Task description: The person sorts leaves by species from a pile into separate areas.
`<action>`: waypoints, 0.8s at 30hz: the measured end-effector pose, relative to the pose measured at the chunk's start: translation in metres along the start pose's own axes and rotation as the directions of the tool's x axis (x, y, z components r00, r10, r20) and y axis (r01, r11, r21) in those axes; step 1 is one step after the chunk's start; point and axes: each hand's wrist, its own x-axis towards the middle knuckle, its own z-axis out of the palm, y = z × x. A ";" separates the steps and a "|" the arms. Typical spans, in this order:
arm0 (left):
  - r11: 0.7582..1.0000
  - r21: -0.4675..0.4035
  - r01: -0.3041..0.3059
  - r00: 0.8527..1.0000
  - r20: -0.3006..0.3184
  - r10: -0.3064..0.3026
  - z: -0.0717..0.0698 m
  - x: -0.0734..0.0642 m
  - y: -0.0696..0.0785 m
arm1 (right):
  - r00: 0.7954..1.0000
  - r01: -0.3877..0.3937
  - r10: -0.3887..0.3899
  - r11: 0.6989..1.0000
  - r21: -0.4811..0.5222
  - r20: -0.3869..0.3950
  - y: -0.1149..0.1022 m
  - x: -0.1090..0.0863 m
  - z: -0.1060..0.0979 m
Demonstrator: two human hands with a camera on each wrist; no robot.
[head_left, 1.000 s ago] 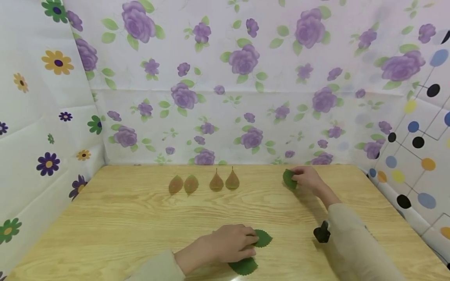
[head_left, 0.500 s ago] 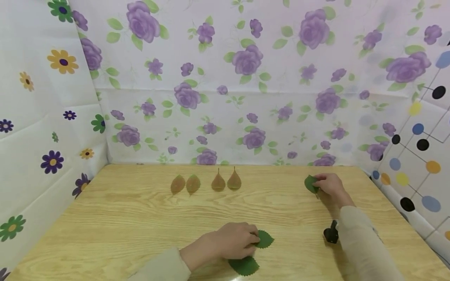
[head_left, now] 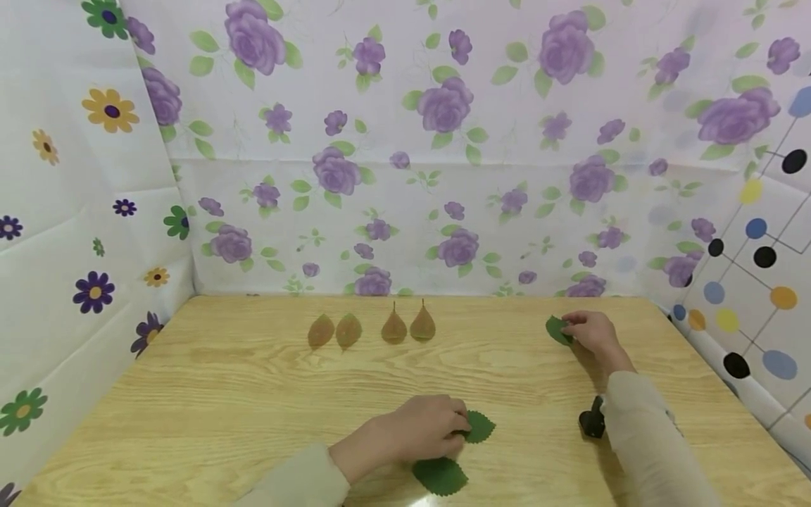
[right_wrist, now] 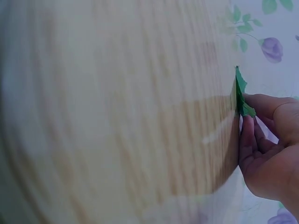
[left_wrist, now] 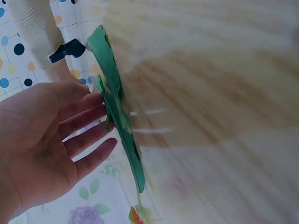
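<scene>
At the back right of the table, my right hand (head_left: 593,332) pinches a green leaf (head_left: 558,330) with toothed edges between thumb and fingers. In the right wrist view the leaf (right_wrist: 241,93) stands edge-on, right at the table surface. My left hand (head_left: 426,427) is low over the front middle, fingers loosely bent. Its fingertips touch a green leaf (head_left: 479,427), and another green leaf (head_left: 441,477) lies just in front, partly under the hand. The left wrist view shows these leaves (left_wrist: 122,122) edge-on along the tabletop, beside the relaxed fingers.
Two brownish leaves (head_left: 321,332) and two brown leaves with stems (head_left: 394,328) lie in a row at the back of the wooden table (head_left: 253,394). A black object (head_left: 592,420) sits by the right sleeve. Patterned cloth walls (head_left: 405,211) enclose the table.
My right hand has carried its green leaf rightward along the back of the table, then stays almost in place over the last half second. The left hand has barely moved.
</scene>
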 end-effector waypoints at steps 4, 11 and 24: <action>1.000 0.020 0.005 1.000 -0.017 -0.005 0.001 0.010 -0.002 | 1.000 0.000 0.000 1.000 0.001 0.005 0.000 0.000 -0.001; 0.999 0.002 0.051 0.998 0.038 -0.052 0.005 0.026 -0.004 | 0.999 -0.015 0.015 1.000 0.000 0.037 0.000 0.000 -0.002; 0.983 -0.128 0.128 0.987 0.112 -0.114 0.003 0.040 -0.007 | 0.998 0.001 0.001 0.999 -0.033 0.056 0.001 0.002 -0.003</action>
